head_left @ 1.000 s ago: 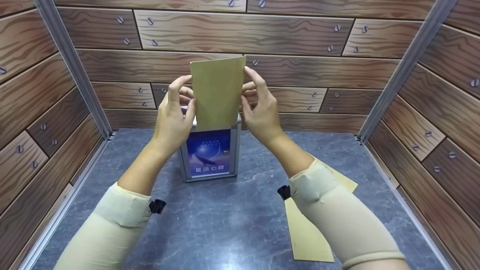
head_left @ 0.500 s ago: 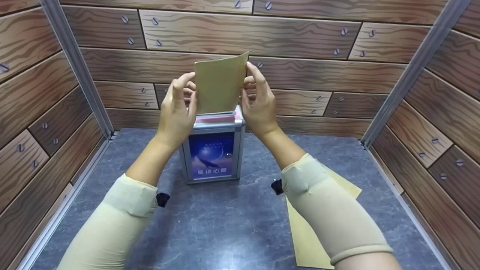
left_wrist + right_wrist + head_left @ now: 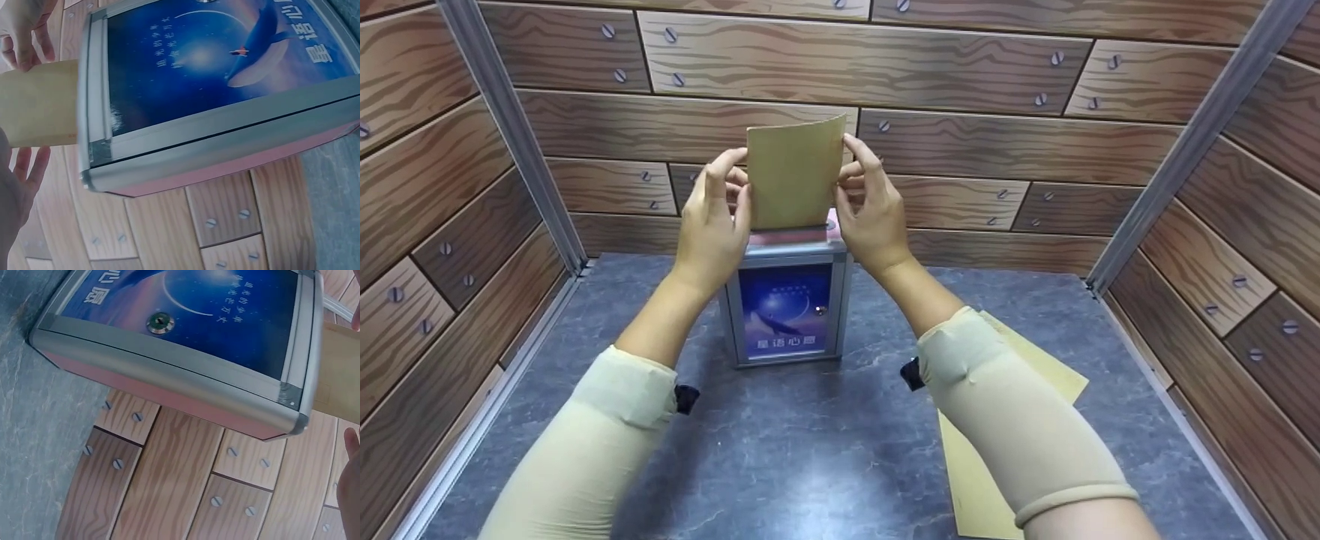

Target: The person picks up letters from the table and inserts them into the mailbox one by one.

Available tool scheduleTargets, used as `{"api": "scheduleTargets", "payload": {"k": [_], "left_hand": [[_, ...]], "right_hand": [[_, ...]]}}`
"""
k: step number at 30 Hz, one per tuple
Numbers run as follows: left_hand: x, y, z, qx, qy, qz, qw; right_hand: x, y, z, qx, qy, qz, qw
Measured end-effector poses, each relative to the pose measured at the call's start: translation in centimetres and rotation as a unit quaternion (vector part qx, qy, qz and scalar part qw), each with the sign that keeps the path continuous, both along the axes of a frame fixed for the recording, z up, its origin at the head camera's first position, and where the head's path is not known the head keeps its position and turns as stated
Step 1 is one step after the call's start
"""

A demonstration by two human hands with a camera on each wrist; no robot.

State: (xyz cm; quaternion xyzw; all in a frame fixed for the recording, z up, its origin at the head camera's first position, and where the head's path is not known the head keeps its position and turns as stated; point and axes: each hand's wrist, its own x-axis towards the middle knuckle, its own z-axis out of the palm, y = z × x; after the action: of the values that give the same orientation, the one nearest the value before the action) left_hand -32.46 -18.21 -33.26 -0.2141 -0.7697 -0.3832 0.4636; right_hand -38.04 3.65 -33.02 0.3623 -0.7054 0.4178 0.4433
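A yellowish-brown paper envelope stands upright above a silver-framed box with a blue whale picture on its front. My left hand pinches the envelope's left edge between thumb and fingers. On the opposite edge, my right hand pinches it likewise. The envelope's lower edge meets the slot area on the box's pink top; how deep it sits cannot be told. In the left wrist view, the envelope comes up against the box's top end. A small round lock shows in the right wrist view.
More yellowish-brown envelopes lie on the dark marbled tabletop at the right, partly hidden under my right forearm. Wood-patterned panels enclose the back and sides, with metal rails at the corners.
Both hands have lowered the envelope from in front of the box's upper part onto its top at the slot. The envelope now bows slightly, and the view has shifted a little.
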Motion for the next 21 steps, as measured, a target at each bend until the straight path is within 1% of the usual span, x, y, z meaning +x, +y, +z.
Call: {"api": "scheduleTargets", "payload": {"k": [3,7,11,16,21], "left_hand": [[-0.6,0.0,-0.7,0.005,-0.017,0.007,0.9998],[-1.1,0.1,-1.3,0.003,-0.025,0.019,0.9995],[-1.4,0.0,-1.6,-0.004,-0.036,0.024,0.9991],[-1.5,-0.2,-1.9,-0.007,-0.059,0.026,0.9979],[-1.4,-0.4,-2.3,-0.011,-0.068,0.023,0.9974]], "right_hand": [[-0.4,0.0,-0.5,-0.001,-0.026,0.001,1.0],[-1.1,-0.1,-1.1,-0.02,-0.06,0.004,0.998],[-1.3,-0.2,-1.2,-0.053,-0.09,0.026,0.994],[-1.3,-0.2,-1.1,-0.087,-0.099,0.044,0.99],[-1.3,-0.3,-1.3,-0.084,-0.088,0.044,0.992]]}}
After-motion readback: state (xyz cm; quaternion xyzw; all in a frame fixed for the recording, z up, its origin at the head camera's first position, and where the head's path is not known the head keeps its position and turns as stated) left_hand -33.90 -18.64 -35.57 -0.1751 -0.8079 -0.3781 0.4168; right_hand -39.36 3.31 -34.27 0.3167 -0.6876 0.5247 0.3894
